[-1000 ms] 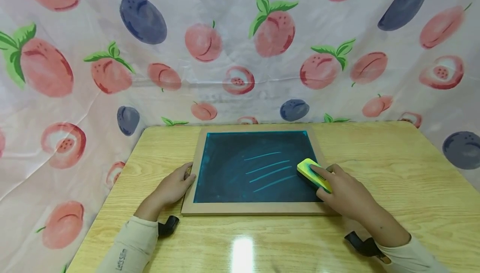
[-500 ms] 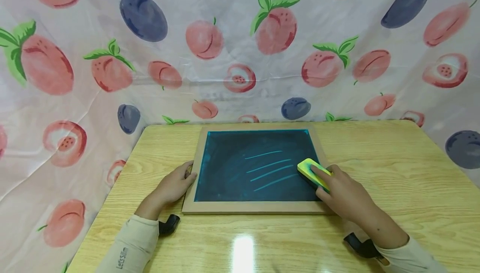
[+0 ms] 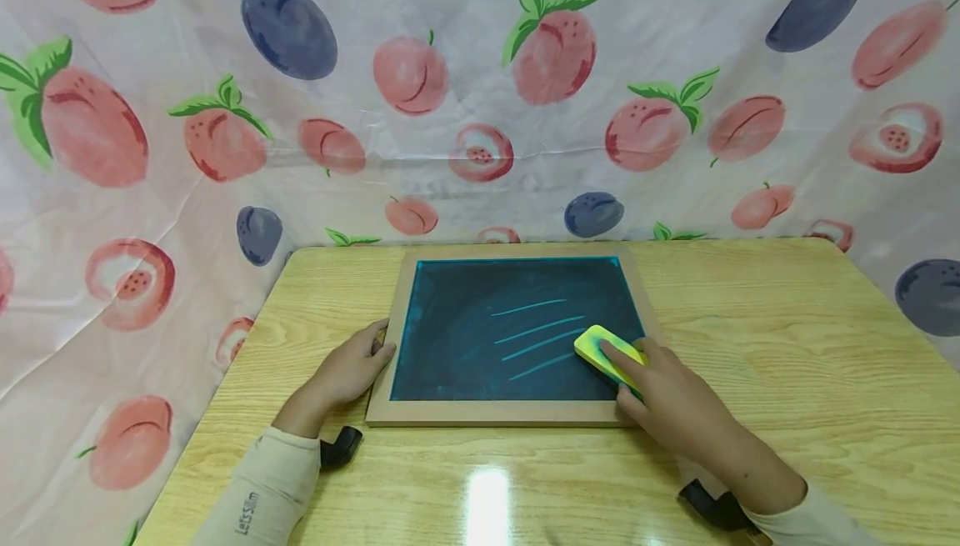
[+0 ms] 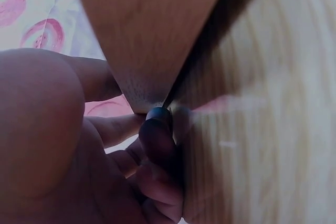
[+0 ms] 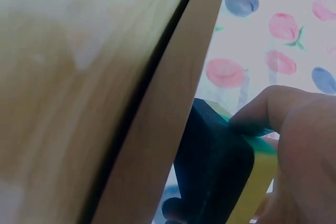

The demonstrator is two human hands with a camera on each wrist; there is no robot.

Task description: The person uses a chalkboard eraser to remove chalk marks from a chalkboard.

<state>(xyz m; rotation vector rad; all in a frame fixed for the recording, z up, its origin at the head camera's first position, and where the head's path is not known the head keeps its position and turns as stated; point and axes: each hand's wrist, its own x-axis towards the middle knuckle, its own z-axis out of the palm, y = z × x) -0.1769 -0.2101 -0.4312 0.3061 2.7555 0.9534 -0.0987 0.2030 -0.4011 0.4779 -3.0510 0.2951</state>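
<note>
A small chalkboard (image 3: pixel 465 296) in a light wooden frame lies on the table, with several slanted blue chalk lines across its dark face. My right hand (image 3: pixel 678 400) grips a yellow chalkboard eraser (image 3: pixel 592 344), the index finger stretched along its top. The eraser is over the board's right part, beside the ends of the lines. In the right wrist view, the black felt side of the eraser (image 5: pixel 215 161) shows next to the frame. At the board's left edge my left hand (image 3: pixel 341 375) holds the frame. Curled fingers (image 4: pixel 157 140) meet the frame's edge in the left wrist view.
The wooden table (image 3: pixel 780 338) reaches back to a fruit-printed cloth (image 3: pixel 480 96) hung behind it. Black wrist mounts (image 3: pixel 341 448) sit by both wrists. Light glares off the table's front.
My right hand has slid the eraser slightly left, over the right end of the lowest chalk line. The left hand stays on the frame. The head view has tilted slightly.
</note>
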